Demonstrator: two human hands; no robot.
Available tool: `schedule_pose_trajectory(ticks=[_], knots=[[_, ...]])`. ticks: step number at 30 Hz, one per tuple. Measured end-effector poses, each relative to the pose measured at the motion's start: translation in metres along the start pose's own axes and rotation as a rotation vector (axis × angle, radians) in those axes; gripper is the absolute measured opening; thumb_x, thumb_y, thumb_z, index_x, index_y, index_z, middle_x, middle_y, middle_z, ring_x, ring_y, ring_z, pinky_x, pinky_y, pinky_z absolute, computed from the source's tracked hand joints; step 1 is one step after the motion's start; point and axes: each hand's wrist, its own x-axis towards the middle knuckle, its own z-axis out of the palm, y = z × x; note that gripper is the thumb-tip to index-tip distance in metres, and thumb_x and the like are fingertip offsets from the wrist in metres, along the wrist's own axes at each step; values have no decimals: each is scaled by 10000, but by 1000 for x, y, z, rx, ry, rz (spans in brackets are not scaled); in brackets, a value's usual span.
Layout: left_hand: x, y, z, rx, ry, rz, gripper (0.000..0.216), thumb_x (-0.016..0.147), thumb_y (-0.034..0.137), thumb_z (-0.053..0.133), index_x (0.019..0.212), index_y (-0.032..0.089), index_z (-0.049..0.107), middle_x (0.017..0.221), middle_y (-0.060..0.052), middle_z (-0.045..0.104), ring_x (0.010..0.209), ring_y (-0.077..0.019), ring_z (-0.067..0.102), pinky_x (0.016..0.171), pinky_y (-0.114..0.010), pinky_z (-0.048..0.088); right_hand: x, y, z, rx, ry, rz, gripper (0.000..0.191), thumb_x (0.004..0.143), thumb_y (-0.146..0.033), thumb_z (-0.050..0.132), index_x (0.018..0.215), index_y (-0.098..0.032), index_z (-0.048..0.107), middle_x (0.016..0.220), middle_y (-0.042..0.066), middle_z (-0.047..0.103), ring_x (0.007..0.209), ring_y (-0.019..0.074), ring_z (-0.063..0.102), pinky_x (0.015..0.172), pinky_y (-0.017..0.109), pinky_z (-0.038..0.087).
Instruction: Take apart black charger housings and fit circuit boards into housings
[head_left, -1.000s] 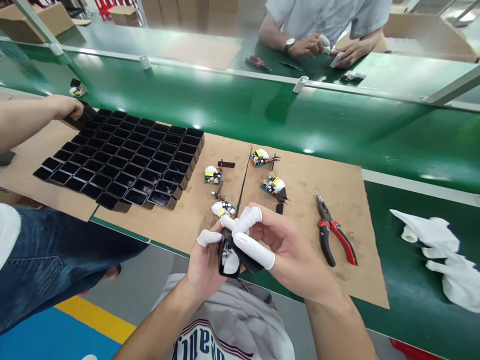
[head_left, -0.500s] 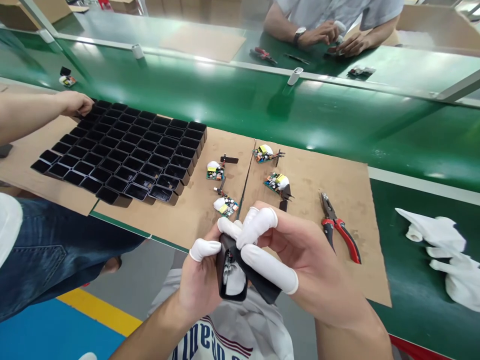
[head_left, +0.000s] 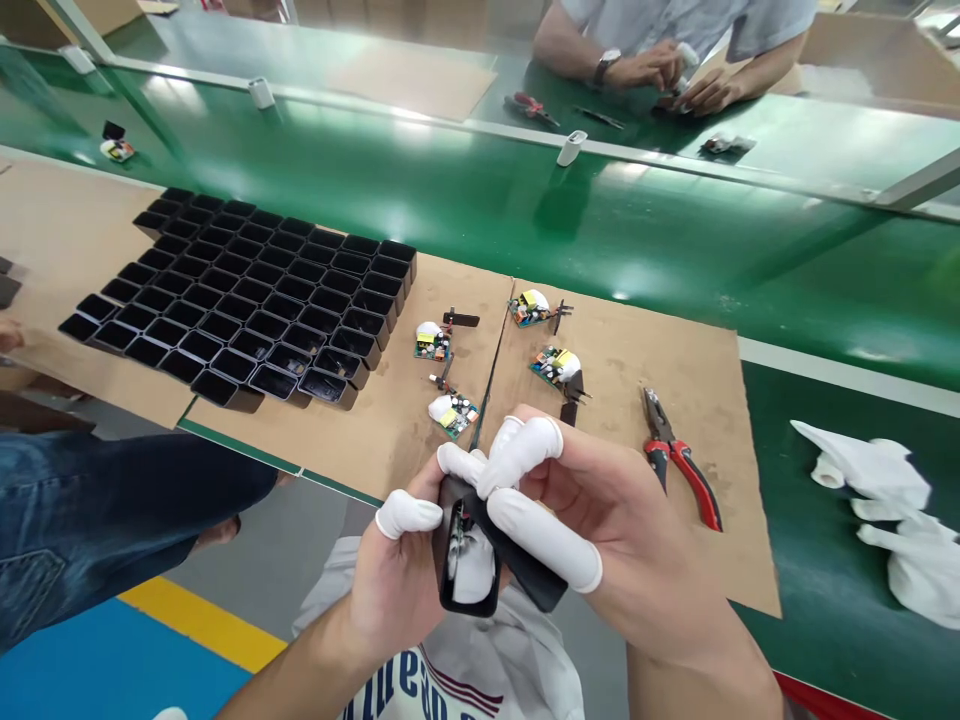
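Head camera view, looking down: the wearer's left hand [head_left: 390, 580] has its grip wrapped around an open black case [head_left: 441, 560], held above the lap at the counter's [head_left: 795, 570] near edge. The right hand [head_left: 626, 530], its grip pinched, holds a flat black piece [head_left: 546, 592] slantwise across the case's upper end. White sleeves cover several fingertips. A part with a white mass [head_left: 475, 577] sits inside the case, so it appears inserted, while the case's mouth is not yet covered. Just beyond, four loose circuit boards [head_left: 556, 366] lie on brown cardboard [head_left: 615, 345], seemingly uncased. Pliers [head_left: 664, 432] rest to the right, near crumpled white material [head_left: 904, 500]. Left of the boards stand rows of black cases [head_left: 244, 398], those clearly visible looking unfilled. Across the counter, a co-worker's hands [head_left: 664, 72] handle a small item.
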Motion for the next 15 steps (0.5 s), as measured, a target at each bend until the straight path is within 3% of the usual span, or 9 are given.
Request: schedule_pose_trajectory(ticks=[2,5,8,10,12,15], knots=[[-1,-2,-8,75,-13,57,451,875,390,708,1287,208,720,1198,-110,802,1046,-318,822,917,-429,670,1,9,-7,47,5,7,138,1042,-310,841,936,-237,790,889,-8,670,727,107,637,651,214,562],[-3,-4,-18,345,100,361,540,854,273,847,1364,269,670,1196,-73,813,932,-248,838,806,-350,691,-2,33,-16,162,21,55,112,1054,-359,821,1013,-256,809,906,4,716,703,133,699,628,244,607],[-2,-4,-17,700,306,735,646,793,109,895,1361,304,658,1199,-38,828,996,-212,847,856,-299,707,-7,65,-14,151,152,80,147,1050,-428,823,1079,-284,830,1077,39,802,866,169,758,770,278,660],[-1,-4,-12,921,389,897,591,793,78,864,1312,291,679,1131,-22,828,929,-187,840,786,-258,701,-12,85,-4,163,237,104,280,1034,-539,818,1194,-309,826,1199,55,820,1035,213,780,929,335,669],[1,-6,-7,1082,435,984,492,817,90,835,1253,275,703,1057,-9,810,841,-166,818,670,-220,667,-17,100,9,233,256,154,420,1021,-646,787,1307,-338,796,1258,53,826,1136,248,785,1017,382,655],[1,-14,-3,1169,465,1030,435,837,112,816,1230,265,711,1071,-19,787,864,-175,807,655,-233,673,-23,109,26,381,237,210,428,1046,-684,730,1339,-375,775,1223,18,836,1069,231,792,957,354,652]])
